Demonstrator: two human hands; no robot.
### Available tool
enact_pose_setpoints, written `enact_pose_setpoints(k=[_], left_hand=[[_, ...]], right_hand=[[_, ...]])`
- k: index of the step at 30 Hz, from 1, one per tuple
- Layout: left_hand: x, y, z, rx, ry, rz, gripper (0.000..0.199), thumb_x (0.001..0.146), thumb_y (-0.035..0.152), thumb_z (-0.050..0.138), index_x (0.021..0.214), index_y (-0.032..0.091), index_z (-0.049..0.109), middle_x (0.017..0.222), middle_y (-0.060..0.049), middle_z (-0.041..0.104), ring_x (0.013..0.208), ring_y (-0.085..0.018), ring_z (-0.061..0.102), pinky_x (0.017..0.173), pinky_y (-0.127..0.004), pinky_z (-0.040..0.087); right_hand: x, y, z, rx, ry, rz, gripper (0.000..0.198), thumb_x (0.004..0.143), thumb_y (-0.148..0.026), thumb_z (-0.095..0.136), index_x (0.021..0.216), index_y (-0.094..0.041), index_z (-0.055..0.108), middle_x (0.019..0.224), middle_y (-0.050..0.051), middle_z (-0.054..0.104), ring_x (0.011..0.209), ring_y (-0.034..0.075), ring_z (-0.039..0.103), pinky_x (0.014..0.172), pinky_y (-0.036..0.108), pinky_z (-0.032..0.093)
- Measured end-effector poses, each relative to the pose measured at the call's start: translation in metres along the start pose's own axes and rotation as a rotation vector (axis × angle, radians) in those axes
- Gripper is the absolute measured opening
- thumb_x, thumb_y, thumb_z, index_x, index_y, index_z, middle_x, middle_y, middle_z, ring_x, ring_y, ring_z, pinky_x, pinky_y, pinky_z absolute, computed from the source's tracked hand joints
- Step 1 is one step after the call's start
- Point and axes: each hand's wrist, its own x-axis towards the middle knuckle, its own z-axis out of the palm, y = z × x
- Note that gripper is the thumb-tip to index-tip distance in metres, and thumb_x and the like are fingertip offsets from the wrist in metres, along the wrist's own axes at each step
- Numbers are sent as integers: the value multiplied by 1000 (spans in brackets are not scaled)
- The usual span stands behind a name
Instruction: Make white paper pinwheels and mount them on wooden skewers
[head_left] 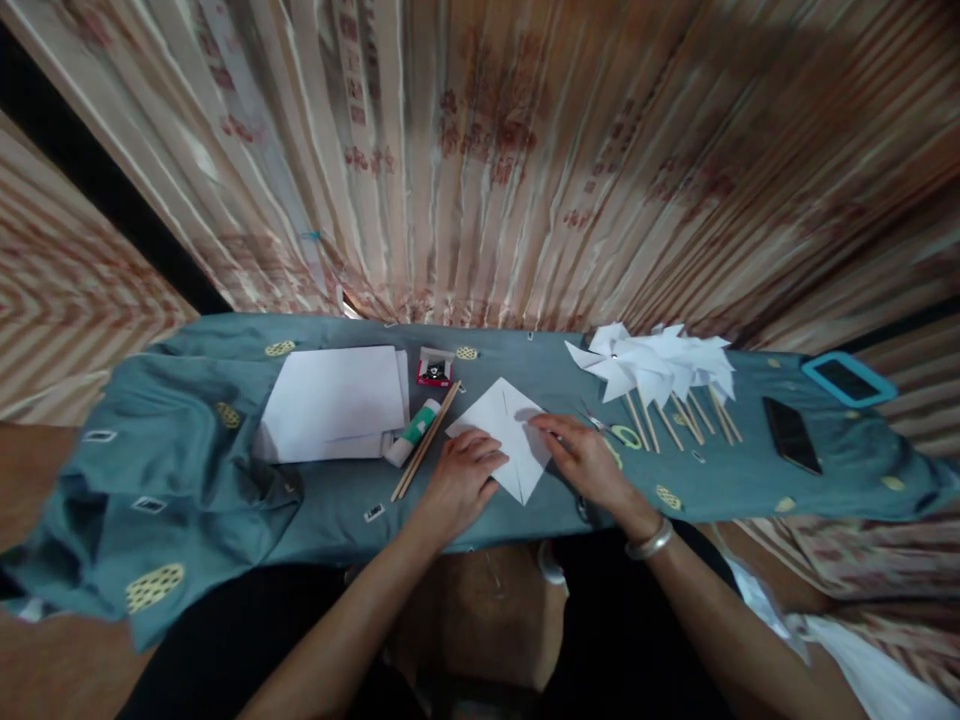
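A white square sheet of paper lies turned like a diamond on the cloth, with dark lines running in from its top and bottom corners. My left hand rests on its left side, fingers stretched out and pressing down. Over the right corner, my right hand is closed, thumb and fingertips together; what they hold, if anything, I cannot make out. Scissors with light green handles lie just beyond my right hand, partly covered by it.
Left of the sheet are thin wooden sticks, a green-and-white glue stick, a small red box and a paper stack. Paper pinwheels on sticks, a dark phone and a blue-framed tablet lie right.
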Motion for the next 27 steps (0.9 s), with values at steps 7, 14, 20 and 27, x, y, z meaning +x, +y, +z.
enact_pose_setpoints(k=[7,14,20,27], left_hand=[[6,-5,10,76,65,115,21,82,15,68,102,20,68,111,-7,69,110,-27,58,94,-45,50],[3,-8,12,31,207,147,16,93,22,54,100,18,68,104,-8,71,103,-23,62,91,-41,53],[9,-4,13,20,246,88,15,93,18,52,91,15,67,96,-8,71,95,-22,63,85,-39,54],[13,1,14,-15,297,25,11,89,16,56,84,16,65,94,-8,67,92,-21,61,82,-38,53]], right_hand=[[-39,8,16,-72,-64,-59,31,94,-19,48,119,-22,66,131,11,61,124,24,55,106,48,44],[-38,12,7,7,-118,-72,36,88,-10,49,120,-19,63,133,12,58,127,23,51,107,45,44],[-35,10,15,152,-18,36,26,85,-27,67,110,-21,67,124,10,64,118,23,57,103,42,45],[-25,5,37,272,149,139,4,85,-22,66,83,-22,69,99,5,70,98,19,63,91,37,49]])
